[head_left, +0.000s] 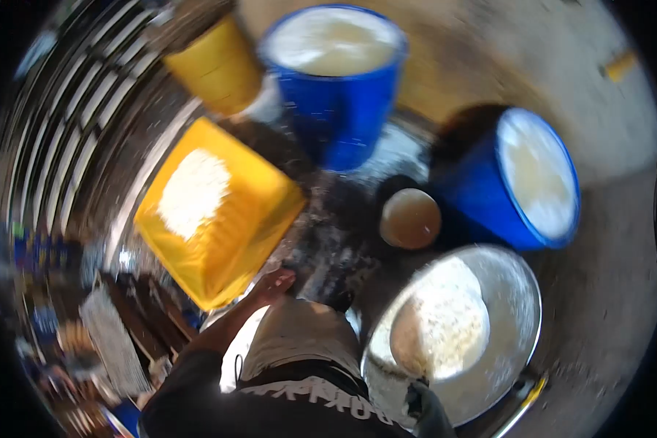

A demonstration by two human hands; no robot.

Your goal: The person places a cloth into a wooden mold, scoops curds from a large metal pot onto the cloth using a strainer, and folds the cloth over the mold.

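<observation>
Metal basin point(515, 310) holds a round bowl point(410, 339) of white meal point(456, 314), right hand point(418, 400) at its rim; left hand point(275, 283) near a yellow tub point(259, 204); both hands' grips unclear.

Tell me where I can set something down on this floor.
The dark floor between the yellow tray and brown bowl, with the left barrel beyond and the left hand nearer, looks free but smeared. Right of that it is crowded: bowl, right barrel and basin sit close together.

Yellow container point(266, 201), white heap point(194, 191) near left edge; silver basin point(517, 292), white contents point(463, 314); blue barrels point(336, 109); black shirt point(285, 417), white lettering point(333, 397)
</observation>
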